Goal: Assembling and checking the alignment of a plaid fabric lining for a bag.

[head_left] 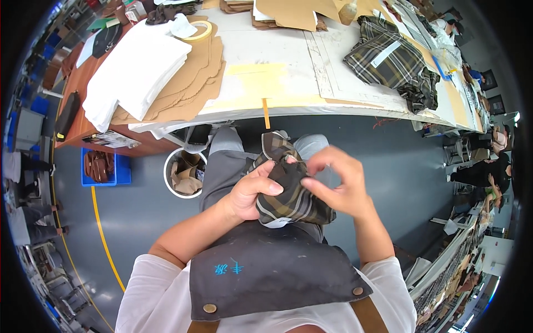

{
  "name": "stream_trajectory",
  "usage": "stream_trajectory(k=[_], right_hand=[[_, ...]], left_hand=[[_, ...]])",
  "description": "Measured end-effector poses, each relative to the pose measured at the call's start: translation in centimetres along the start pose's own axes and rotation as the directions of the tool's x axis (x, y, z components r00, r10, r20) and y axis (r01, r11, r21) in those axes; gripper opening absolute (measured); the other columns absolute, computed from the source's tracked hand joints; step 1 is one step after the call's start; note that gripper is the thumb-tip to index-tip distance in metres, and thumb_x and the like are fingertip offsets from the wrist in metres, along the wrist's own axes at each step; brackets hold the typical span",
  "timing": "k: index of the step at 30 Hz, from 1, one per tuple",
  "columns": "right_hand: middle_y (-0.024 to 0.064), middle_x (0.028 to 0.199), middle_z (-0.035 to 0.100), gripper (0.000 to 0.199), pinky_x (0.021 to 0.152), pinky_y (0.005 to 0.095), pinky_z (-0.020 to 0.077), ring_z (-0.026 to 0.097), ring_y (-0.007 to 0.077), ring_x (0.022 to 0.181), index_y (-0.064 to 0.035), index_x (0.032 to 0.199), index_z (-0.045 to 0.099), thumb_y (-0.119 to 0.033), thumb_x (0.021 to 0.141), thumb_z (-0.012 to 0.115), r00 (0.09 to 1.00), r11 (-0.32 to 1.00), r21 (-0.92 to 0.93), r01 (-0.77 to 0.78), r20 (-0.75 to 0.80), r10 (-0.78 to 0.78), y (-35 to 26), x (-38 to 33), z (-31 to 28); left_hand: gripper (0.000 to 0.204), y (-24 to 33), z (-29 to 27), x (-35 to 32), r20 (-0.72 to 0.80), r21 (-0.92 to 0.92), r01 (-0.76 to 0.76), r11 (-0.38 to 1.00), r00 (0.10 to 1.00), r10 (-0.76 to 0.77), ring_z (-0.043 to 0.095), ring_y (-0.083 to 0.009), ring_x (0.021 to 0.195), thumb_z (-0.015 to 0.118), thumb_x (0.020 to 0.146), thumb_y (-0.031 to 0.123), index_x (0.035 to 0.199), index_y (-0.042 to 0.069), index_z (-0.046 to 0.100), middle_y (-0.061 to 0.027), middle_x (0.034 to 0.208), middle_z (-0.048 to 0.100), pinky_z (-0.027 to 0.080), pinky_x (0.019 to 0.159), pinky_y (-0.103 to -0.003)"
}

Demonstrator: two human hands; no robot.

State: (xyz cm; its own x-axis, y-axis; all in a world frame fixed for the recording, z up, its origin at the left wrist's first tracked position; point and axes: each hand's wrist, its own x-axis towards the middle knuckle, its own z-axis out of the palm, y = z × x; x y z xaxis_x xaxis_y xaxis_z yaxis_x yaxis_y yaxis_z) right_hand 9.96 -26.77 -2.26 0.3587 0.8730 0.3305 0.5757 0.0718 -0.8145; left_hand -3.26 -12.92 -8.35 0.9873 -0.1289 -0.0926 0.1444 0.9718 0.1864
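A bundled piece of plaid cloth point(294, 202), dark with olive, grey and white stripes, rests over my lap. My left hand point(250, 194) grips its left side, thumb lying on top. A small pale tag or scrap point(276, 222) shows at its lower edge. Near the top, the cloth is gathered into a bunch with something small and light in the folds, too small to make out. My right hand point(340, 180) is at the cloth's right side, fingers curled and thumb apart from the index finger. Its thumb tip is at the dark fabric, and I see nothing held in it.
Ahead is a worktable point(250, 100) with white cloth pieces point(147, 66), brown paper sheets point(205, 72), a tape roll point(200, 30) and folded plaid cloth point(388, 55). Below left stand a white bin point(168, 180) and a blue crate point(122, 169). Other people work at both sides.
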Motion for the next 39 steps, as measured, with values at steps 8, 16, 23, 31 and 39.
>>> stream_trajectory(k=[8, 16, 23, 31, 39], right_hand=[[0.0078, 0.065, 0.053, 0.013, 0.053, 0.0296, 0.0404, 0.052, 0.0208, 0.059, -0.0013, 0.069, 0.053, 0.002, 0.071, 0.065, 0.999, 0.999, -0.015, 0.036, -0.020, -0.037, 2.7, -1.9, 2.8], [0.0080, 0.080, 0.059, 0.010, 0.063, 0.0250, 0.0444, 0.056, 0.0148, 0.069, 0.0000, 0.083, 0.056, 0.000, 0.076, 0.063, 0.985, 0.982, 0.114, -0.152, -0.059, 0.159, 4.9, -1.4, 4.7], [0.0104, 0.091, 0.061, 0.010, 0.070, 0.0261, 0.0451, 0.058, 0.0170, 0.078, 0.0006, 0.087, 0.055, -0.002, 0.079, 0.060, 0.909, 0.910, 0.216, -0.353, -0.149, 0.388, 7.7, -0.3, 8.2], [0.0103, 0.088, 0.062, 0.007, 0.068, 0.0237, 0.0450, 0.057, 0.0126, 0.072, 0.0007, 0.087, 0.054, 0.000, 0.080, 0.056, 0.845, 0.853, 0.303, -0.424, -0.205, 0.493, 10.5, -1.0, 9.3], [0.0025, 0.068, 0.059, 0.010, 0.055, 0.0188, 0.0425, 0.052, 0.0040, 0.059, 0.0013, 0.084, 0.059, -0.007, 0.081, 0.063, 0.736, 0.770, 0.255, -0.585, -0.234, 0.636, 11.2, 0.0, 10.4]], left_hand=[[0.055, -1.6, -1.5, 0.2, 0.124, -0.218, 0.062, 0.974, 0.992, -0.035, 0.053, -0.0237, 0.106, 0.051, 0.065, -0.001, 0.119, 0.009, 0.044, -0.0103, 0.111, 0.053, 0.044, 0.091, -0.038], [0.037, -0.9, -4.3, 1.1, -0.118, -0.050, -0.111, 0.993, 0.988, 0.105, 0.055, -0.0175, 0.100, 0.053, 0.085, 0.014, 0.120, 0.005, 0.045, -0.0091, 0.110, 0.055, 0.046, 0.085, -0.032], [0.027, -0.4, -6.5, 1.1, -0.393, -0.162, -0.136, 0.977, 0.917, 0.062, 0.054, -0.0184, 0.101, 0.050, 0.090, 0.025, 0.113, 0.011, 0.051, -0.0052, 0.109, 0.054, 0.046, 0.086, -0.034], [0.030, 0.9, -7.7, 1.7, -0.506, -0.182, -0.090, 0.979, 0.862, -0.015, 0.058, -0.0181, 0.095, 0.050, 0.090, 0.023, 0.111, 0.001, 0.051, -0.0089, 0.106, 0.057, 0.048, 0.083, -0.033], [0.028, 1.2, -9.0, 3.0, -0.505, -0.329, -0.121, 0.937, 0.861, -0.066, 0.059, -0.0191, 0.092, 0.051, 0.090, 0.022, 0.108, 0.001, 0.052, -0.0096, 0.103, 0.059, 0.049, 0.081, -0.033]])
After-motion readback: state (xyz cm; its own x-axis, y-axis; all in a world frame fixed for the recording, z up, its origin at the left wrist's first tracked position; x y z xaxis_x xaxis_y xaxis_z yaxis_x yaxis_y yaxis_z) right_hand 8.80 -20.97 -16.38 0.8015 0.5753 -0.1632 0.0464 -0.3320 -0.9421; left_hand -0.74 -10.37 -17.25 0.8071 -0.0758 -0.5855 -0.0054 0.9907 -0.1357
